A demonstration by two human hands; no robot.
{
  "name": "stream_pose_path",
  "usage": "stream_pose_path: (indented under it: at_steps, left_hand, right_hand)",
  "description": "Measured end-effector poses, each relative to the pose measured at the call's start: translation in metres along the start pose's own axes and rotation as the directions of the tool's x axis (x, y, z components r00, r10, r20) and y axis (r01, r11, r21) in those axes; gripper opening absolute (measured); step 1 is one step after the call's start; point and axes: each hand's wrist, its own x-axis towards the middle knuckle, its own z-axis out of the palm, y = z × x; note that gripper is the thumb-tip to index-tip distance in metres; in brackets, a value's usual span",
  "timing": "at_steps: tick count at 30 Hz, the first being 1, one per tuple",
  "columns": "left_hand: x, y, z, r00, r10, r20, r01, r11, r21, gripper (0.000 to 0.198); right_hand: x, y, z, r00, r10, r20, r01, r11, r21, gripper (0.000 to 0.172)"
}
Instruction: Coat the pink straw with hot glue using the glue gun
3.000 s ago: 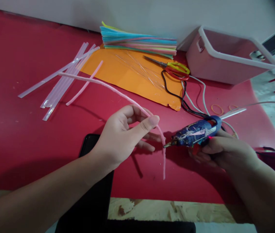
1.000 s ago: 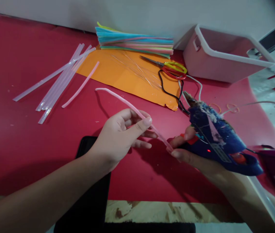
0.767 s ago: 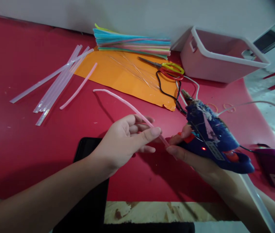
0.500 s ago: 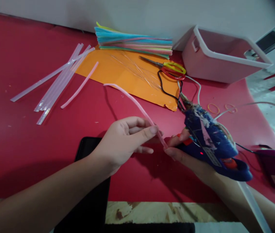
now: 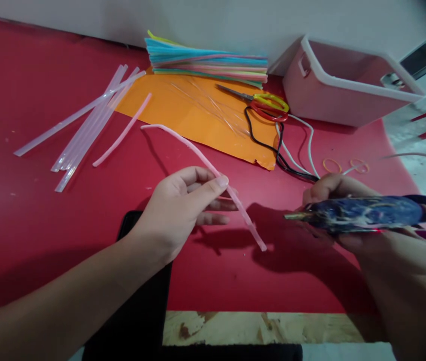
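Note:
Between thumb and fingers, my left hand (image 5: 183,210) pinches a pink pipe cleaner (image 5: 185,142) near its middle. Its far end bends toward the orange envelope; its near end points down to the right, above the red tabletop. My right hand (image 5: 371,235) is wrapped round a dark blue glue gun (image 5: 367,213), whose metal nozzle points left at the pipe cleaner without touching it. Dried glue and fuzz coat the gun. A second, shorter pink pipe cleaner (image 5: 123,131) lies on the table beyond my left hand.
Glue sticks (image 5: 85,125) lie at left. An orange envelope (image 5: 198,115) carries thin clear strands and scissors (image 5: 269,105), with bundled pipe cleaners (image 5: 205,62) behind. A pink bin (image 5: 322,98), rubber bands (image 5: 332,165) and cables (image 5: 291,170) are at right. A black flat object (image 5: 134,301) sits under my left forearm.
My right hand has let go of the pipe cleaner's near end and moved right, turning the glue gun so its nozzle points left. My left hand has shifted slightly left with the pipe cleaner.

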Motion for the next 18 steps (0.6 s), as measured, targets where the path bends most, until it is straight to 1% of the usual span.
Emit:
stream_pose_path:
  at_steps: [2,3,5,6,10,12,15,18]
  left_hand:
    - [0.000,0.000,0.000,1.000,-0.010,0.008,0.010,1.000,-0.004,0.018]
    - [0.000,0.000,0.000,1.000,-0.011,0.015,0.011,1.000,-0.007,0.018]
    - [0.000,-0.001,-0.001,1.000,-0.013,0.027,0.013,1.000,-0.012,0.017]
    - [0.001,-0.001,-0.001,0.999,-0.015,0.033,0.015,1.000,-0.011,0.018]
    - [0.000,-0.002,-0.002,0.999,-0.015,0.051,0.015,1.000,0.003,0.020]
    - [-0.001,-0.003,-0.002,0.998,-0.021,0.063,0.020,1.000,0.008,0.020]
    - [-0.001,-0.003,-0.002,0.995,-0.042,0.087,0.041,0.999,0.013,0.020]
    - [-0.002,-0.003,-0.002,0.994,-0.049,0.100,0.047,0.999,0.019,0.019]
  right_hand:
    - [0.003,0.000,-0.003,0.997,-0.039,0.060,0.037,0.999,0.032,0.034]
    - [0.004,0.001,-0.004,0.994,-0.074,0.084,0.073,0.997,0.016,0.026]
    - [0.007,0.005,-0.005,0.989,-0.117,0.094,0.120,0.992,-0.030,0.015]
    - [0.007,0.007,-0.005,0.989,-0.115,0.098,0.119,0.992,-0.031,0.012]
    - [0.006,0.013,-0.002,0.994,-0.017,0.112,0.014,1.000,0.025,0.007]
    - [0.005,0.013,-0.001,0.992,0.024,0.125,-0.026,0.999,0.019,0.007]
    - [0.006,0.012,-0.001,0.983,0.020,0.181,-0.017,1.000,-0.018,0.006]
    - [0.008,0.012,-0.002,0.975,0.010,0.224,-0.006,1.000,-0.017,0.005]
